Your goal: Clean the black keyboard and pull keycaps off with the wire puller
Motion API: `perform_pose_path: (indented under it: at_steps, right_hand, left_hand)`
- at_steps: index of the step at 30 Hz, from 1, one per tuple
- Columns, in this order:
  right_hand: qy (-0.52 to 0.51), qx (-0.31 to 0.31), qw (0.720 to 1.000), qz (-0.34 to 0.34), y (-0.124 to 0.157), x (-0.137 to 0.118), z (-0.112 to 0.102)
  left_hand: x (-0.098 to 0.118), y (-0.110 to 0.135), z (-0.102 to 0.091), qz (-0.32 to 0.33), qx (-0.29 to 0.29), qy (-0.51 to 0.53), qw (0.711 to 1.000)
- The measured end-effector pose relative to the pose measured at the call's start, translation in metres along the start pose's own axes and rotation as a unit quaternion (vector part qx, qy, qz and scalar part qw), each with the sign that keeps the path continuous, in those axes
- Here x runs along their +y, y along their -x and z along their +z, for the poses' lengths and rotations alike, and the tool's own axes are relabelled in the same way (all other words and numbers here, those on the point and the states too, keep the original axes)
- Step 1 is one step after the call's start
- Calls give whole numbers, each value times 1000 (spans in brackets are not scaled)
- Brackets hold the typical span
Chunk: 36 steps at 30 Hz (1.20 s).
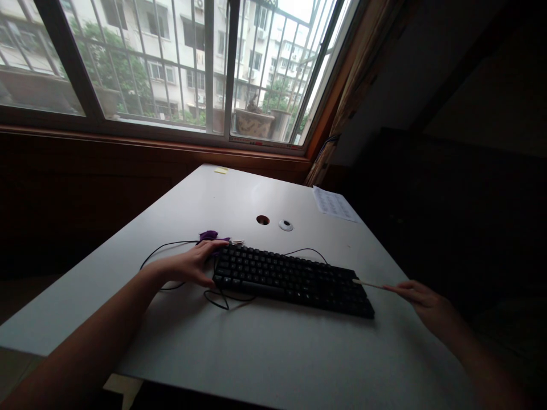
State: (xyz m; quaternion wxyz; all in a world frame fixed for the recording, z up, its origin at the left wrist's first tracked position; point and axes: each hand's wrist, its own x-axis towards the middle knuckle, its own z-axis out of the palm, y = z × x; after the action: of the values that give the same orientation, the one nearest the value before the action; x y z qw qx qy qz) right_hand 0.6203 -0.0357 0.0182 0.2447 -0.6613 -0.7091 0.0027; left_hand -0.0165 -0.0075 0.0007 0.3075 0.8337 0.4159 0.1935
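A black keyboard lies at a slant on the white table. My left hand grips its left end, fingers at the back corner and thumb at the front corner. My right hand is closed on a thin cotton swab, whose pale tip touches or hovers just over the number keys at the keyboard's right end. Behind the left hand lies a purple cloth or packet, partly hidden, with several white-tipped sticks beside it.
A black cable loops around the keyboard's left end. Farther back are a round cable hole, a white ring-shaped cover, a printed sheet and a yellow slip. A barred window stands beyond the table.
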Motion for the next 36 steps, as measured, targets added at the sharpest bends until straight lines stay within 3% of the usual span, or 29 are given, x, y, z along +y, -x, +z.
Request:
perform_pose_path:
  at_steps: [6,8,11,15,22,26,31,36]
  right_hand:
    - [-77,44,992,89,9,34,-21]
    - [-103,55,987,113,8,33,-25]
    - [-134,13,985,104,0,18,-21]
    - [-177,-38,984,1,-19,-37,3]
    - [-232,-116,946,-195,-42,-197,67]
    - [-259,-125,920,-267,-41,-266,106]
    - [-218,-146,920,-293,-38,-306,136]
    - [-203,-145,926,-282,-38,-306,141]
  left_hand:
    - [2,0,-1,6,-3,15,1000]
    - [3,0,-1,-3,-7,16,1000]
    - [4,0,-1,-14,-7,14,1000]
    - [5,0,-1,-9,-5,10,1000]
    - [-1,1,-1,1,-7,1,1000]
    - [-6,-2,0,22,-8,-14,1000]
    - [-4,-3,-1,23,-11,-35,999]
    - [0,-2,-1,21,-11,-30,999]
